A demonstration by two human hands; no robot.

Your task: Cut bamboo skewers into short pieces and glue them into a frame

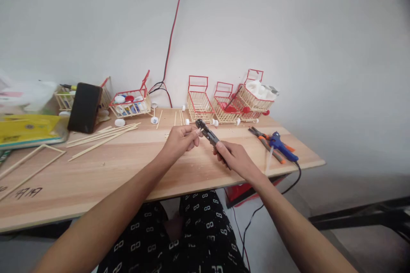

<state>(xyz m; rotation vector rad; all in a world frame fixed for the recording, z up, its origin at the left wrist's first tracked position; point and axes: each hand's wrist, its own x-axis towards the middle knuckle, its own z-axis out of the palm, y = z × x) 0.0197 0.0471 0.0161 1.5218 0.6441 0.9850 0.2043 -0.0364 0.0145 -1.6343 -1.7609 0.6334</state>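
My right hand (235, 158) is wrapped round the handles of a dark grey plier-like cutting tool (209, 135), its head pointing up and to the left. At the tool's jaws, my left hand (183, 140) has thumb and forefinger pinched on a short pale wooden stick (201, 129), mostly hidden by the fingers. Both hands are above the wooden table, near its middle. Just behind them stands a small shopping cart (200, 102) built of thin sticks, with a red handle frame and white wheels.
More stick carts (226, 104) line the wall, some filled with caps. Loose sticks (104, 136) and a leaning phone (85, 108) are to the left. At the right lie a blue glue gun (283, 147) with a trailing cord and orange-handled pliers (267, 144), close to the table's edge.
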